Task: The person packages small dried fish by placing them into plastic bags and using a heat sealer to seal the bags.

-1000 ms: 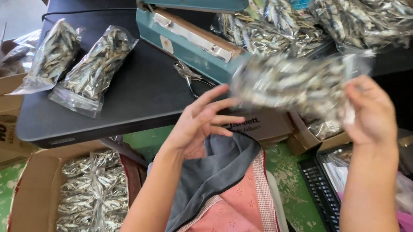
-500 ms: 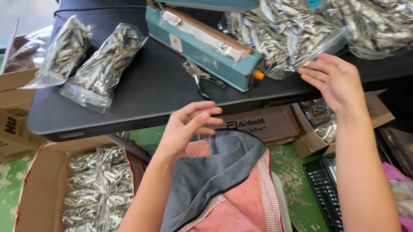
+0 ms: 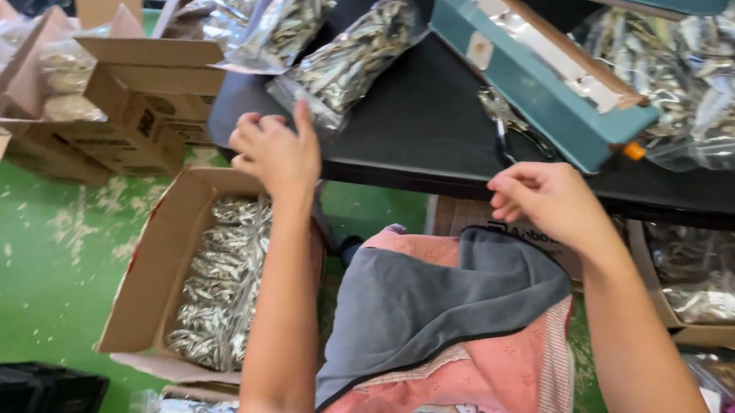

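Note:
My left hand hovers at the near edge of the black table, fingers loosely curled, one fingertip touching the corner of a clear bag of small dried fish. A second such bag lies just left of it. My right hand is at the table's front edge, empty, fingers curled, just below a pair of scissors. A teal heat sealer stands on the table, with a filled bag of fish lying behind its right end.
An open cardboard box of packed fish bags sits on the green floor by my left side. More cardboard boxes stand at left. Another box of bags is under the table at right. A black crate is at bottom left.
My right hand has laid the fish bag down by the sealer and drawn back empty to the table edge. My left hand has reached left toward the bags.

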